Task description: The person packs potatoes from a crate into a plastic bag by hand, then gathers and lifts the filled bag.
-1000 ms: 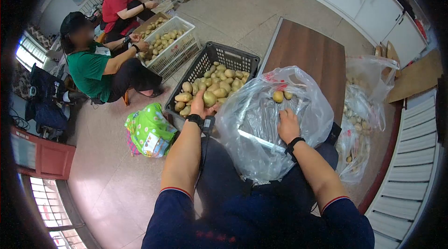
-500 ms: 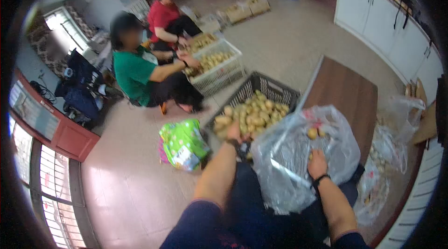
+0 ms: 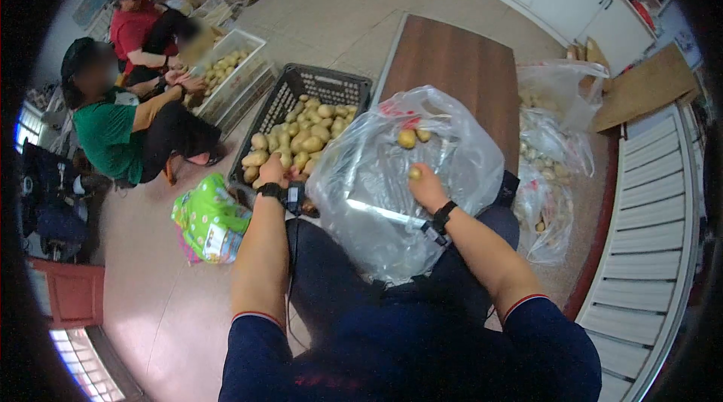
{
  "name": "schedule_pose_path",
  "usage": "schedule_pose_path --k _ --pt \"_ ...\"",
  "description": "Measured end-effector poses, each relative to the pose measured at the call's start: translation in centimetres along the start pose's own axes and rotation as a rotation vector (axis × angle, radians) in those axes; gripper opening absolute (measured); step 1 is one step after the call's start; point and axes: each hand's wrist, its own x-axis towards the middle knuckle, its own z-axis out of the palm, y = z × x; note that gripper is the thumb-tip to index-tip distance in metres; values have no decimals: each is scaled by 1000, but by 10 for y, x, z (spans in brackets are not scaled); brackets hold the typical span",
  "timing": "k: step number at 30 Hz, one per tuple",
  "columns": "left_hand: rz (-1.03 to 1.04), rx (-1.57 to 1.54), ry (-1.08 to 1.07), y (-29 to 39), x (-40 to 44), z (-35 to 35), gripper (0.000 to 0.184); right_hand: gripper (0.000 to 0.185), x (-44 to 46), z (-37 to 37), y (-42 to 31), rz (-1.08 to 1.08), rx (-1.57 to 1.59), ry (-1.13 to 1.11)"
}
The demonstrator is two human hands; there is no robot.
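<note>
My right hand (image 3: 429, 189) is closed on a small potato (image 3: 415, 173) above the clear plastic bag (image 3: 459, 168) spread over my lap. Two more potatoes (image 3: 407, 138) lie at the far side of the bag. My left hand (image 3: 273, 172) reaches into the near end of the black crate (image 3: 331, 84), against the heap of potatoes (image 3: 310, 131). Its fingertips are hard to make out, so whether it grips one cannot be told. Both wrists wear dark bands.
A brown wooden board (image 3: 452, 55) stands beyond the bag. Filled plastic bags (image 3: 553, 138) sit at the right. A green patterned bag (image 3: 212, 217) is left of the crate. Two people sit at the far left by a white crate (image 3: 252, 44) of potatoes.
The camera view has turned, shifting the scene leftward and upward. My right hand still holds a potato over the bag, and my left hand stays at the crate's near end.
</note>
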Motion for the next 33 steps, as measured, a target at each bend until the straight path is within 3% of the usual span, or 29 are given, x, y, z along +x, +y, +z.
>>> schedule_pose_path --k 1,3,6,9,12,16,18,19,22,26,28,30,32,33 --pt "53 84 15 11 -41 21 28 34 1 2 -1 58 84 -22" --pt "69 132 -31 7 -45 32 27 34 6 5 -10 110 174 -47" --pt "106 121 -257 -1 -66 55 30 28 12 5 -32 307 464 -194" --pt "-30 353 -499 -3 -95 79 34 28 18 6 -70 210 607 -271" --pt "-91 446 -637 -9 -112 91 37 39 31 25 -90 -17 355 -378" --pt "-180 371 -701 -10 -120 98 37 35 31 39 -134 -136 415 -332" --pt "-221 329 -768 -7 -109 89 34 33 34 41 -136 -265 269 -235" --pt "-214 356 -732 -7 -104 87 35 32 34 40 -134 -171 350 -282" --pt "-237 315 -727 -12 -85 79 37 30 31 31 -120 -230 194 -222" --pt "-137 198 -554 -9 -74 72 36 31 43 10 -77 -240 -39 -111" --pt "-30 125 -223 2 -78 65 37 35 45 -7 -60 -234 -133 -25" --pt "25 44 -276 -6 -48 44 41 45 61 -6 -43 -272 -306 181" --pt "47 -89 -257 -17 -14 29 41 48 69 -22 -44 -166 -316 66" --pt "494 521 -411 -27 13 12 41 48 72 -23 -46 -191 -301 69"
